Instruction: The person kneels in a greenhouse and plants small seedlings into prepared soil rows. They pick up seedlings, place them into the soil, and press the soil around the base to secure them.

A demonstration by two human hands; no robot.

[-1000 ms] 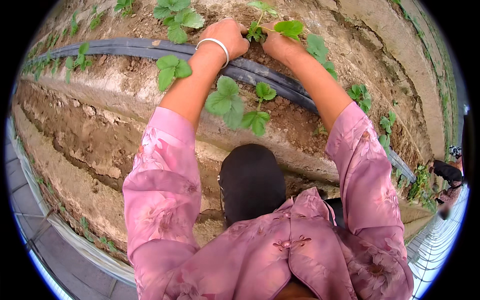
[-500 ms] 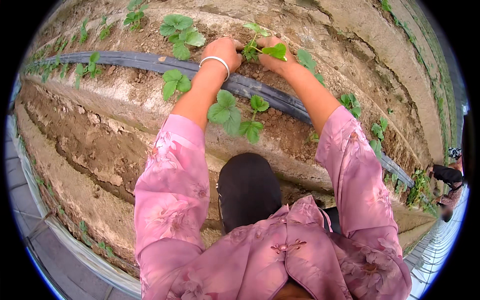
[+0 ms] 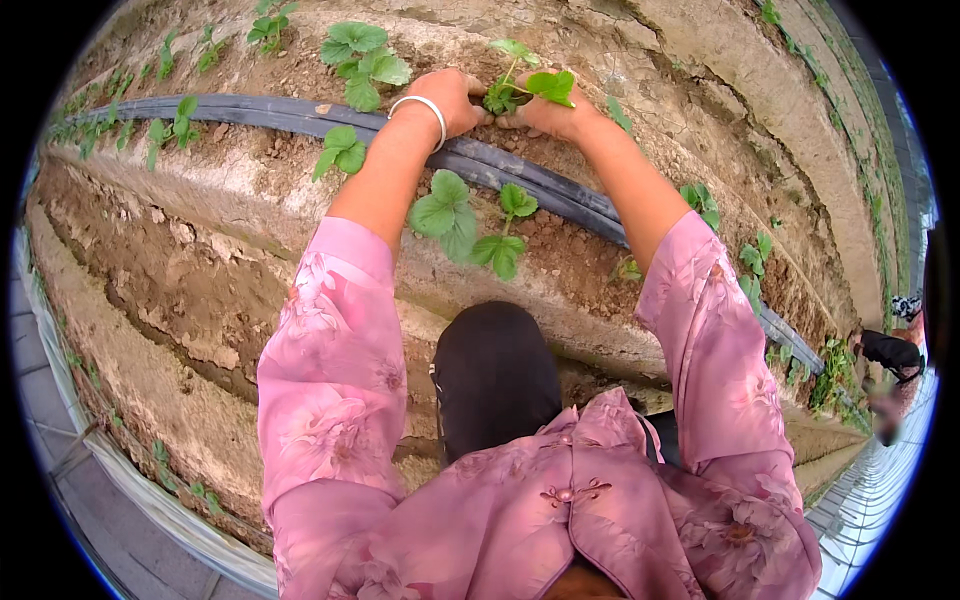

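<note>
Both bare hands out at full reach, low over a raised bed of crumbly pale-brown soil. Between them: small green plant with toothed leaves and thin stems, upright on the bed, just past the pair of dark-grey flattened plastic hoses. Left hand, white ring bracelet at its wrist, is on the plant's left, fingers curled in toward the base. Right hand is on the right, also curled inward, low by the soil; one broad bright-green leaf lies over it. Gap between hands narrow. Fingertips partly hidden, so from here I can't tell whether either hand pinches the stem or only presses soil.

Other plants nearby: bigger leafy green clump left of the left hand, round-leaved green plant on the near side of the hoses. Pink floral satin sleeves on both arms, black-clothed knee below, between them. Far right edge, another person in dark trousers, small and blurred.
</note>
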